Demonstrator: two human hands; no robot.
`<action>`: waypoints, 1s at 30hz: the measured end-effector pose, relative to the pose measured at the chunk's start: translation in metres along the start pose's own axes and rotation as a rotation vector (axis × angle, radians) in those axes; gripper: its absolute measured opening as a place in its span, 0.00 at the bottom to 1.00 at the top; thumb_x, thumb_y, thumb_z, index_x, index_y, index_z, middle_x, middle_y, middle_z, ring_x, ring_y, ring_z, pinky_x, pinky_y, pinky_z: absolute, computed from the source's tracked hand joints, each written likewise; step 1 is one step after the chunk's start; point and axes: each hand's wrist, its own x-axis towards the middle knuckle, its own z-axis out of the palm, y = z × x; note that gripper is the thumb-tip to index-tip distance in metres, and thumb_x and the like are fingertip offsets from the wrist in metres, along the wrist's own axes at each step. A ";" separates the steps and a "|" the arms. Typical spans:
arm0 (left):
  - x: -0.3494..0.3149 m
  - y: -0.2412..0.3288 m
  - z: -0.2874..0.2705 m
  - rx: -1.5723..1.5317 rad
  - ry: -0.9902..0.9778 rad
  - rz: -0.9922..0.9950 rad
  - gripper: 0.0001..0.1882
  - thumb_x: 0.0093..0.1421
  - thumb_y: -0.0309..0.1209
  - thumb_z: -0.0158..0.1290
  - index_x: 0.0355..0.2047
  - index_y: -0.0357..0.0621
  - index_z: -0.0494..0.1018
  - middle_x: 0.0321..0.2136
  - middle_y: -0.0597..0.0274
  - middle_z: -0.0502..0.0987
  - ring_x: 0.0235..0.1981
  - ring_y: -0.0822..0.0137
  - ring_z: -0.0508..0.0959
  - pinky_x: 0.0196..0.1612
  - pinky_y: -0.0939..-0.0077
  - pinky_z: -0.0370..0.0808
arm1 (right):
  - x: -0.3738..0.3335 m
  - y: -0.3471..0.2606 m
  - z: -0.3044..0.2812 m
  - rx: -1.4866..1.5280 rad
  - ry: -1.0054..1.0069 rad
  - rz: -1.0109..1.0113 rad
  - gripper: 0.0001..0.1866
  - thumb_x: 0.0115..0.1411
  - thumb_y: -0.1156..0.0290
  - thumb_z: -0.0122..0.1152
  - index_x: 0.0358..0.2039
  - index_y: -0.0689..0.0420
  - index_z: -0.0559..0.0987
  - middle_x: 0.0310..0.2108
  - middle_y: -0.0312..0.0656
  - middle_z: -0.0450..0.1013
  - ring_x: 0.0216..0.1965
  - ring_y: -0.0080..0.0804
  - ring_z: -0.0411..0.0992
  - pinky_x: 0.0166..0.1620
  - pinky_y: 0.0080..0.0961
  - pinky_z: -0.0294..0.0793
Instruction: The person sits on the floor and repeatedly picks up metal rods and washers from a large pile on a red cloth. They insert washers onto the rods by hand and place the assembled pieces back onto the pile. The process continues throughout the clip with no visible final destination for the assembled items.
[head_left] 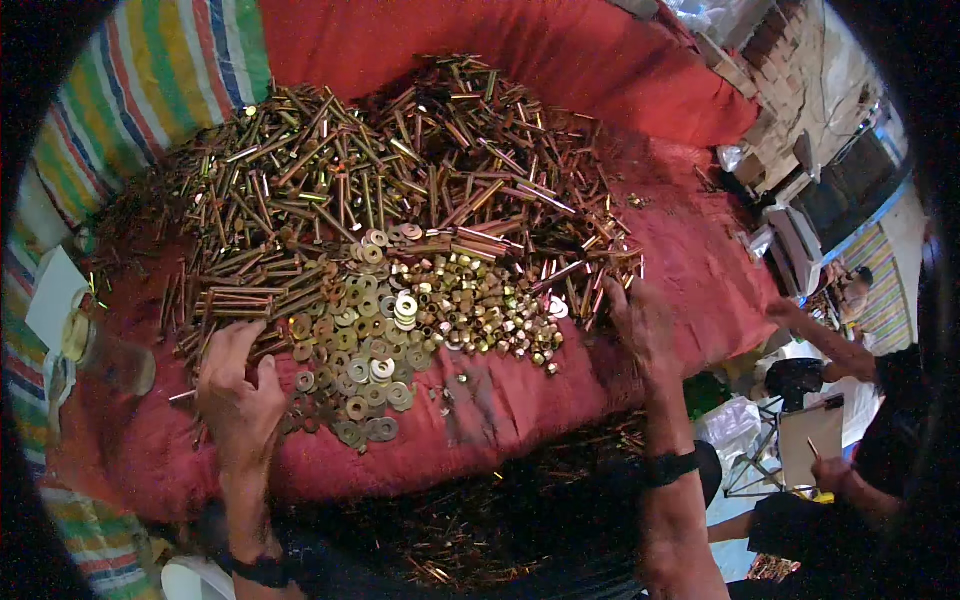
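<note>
My left hand point(240, 385) is low over the left edge of the bolt pile, thumb and forefinger apart, fingers bent. A bolt end point(183, 397) sticks out beside its palm; whether the hand touches it is hidden. At the right end of the pile, my right hand point(647, 325) reaches to the bolts, its fingers blurred. Long brassy bolts point(330, 180) lie heaped across the back. In front of them are flat washers point(360, 370) in a loose heap, with small nuts point(480, 305) to their right.
Red cloth point(690, 270) covers the work surface. A cloudy jar point(120, 365) and a white box point(55, 295) are at the left, by a striped sheet point(150, 80). At the right, another person's hand point(835, 475) is near a brown board point(808, 435).
</note>
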 end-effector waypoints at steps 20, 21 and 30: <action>0.017 -0.036 0.032 0.335 0.180 0.115 0.22 0.56 0.18 0.51 0.52 0.40 0.77 0.58 0.47 0.73 0.60 0.43 0.72 0.62 0.50 0.70 | 0.024 -0.097 -0.037 1.507 -0.277 0.114 0.14 0.70 0.63 0.49 0.40 0.63 0.72 0.29 0.51 0.79 0.28 0.45 0.82 0.29 0.34 0.81; 0.017 -0.039 0.033 0.337 0.195 0.119 0.22 0.56 0.18 0.51 0.52 0.40 0.77 0.58 0.47 0.74 0.60 0.43 0.72 0.62 0.50 0.70 | 0.016 -0.094 -0.033 1.568 -0.313 0.235 0.14 0.69 0.62 0.47 0.39 0.62 0.72 0.28 0.52 0.79 0.26 0.45 0.81 0.28 0.35 0.79; 0.019 -0.047 0.035 0.300 0.263 0.083 0.19 0.56 0.17 0.52 0.49 0.38 0.78 0.57 0.48 0.75 0.59 0.43 0.72 0.63 0.50 0.69 | -0.024 0.034 -0.041 -0.437 -0.041 -0.194 0.14 0.59 0.64 0.56 0.32 0.63 0.79 0.31 0.55 0.76 0.31 0.58 0.77 0.36 0.50 0.77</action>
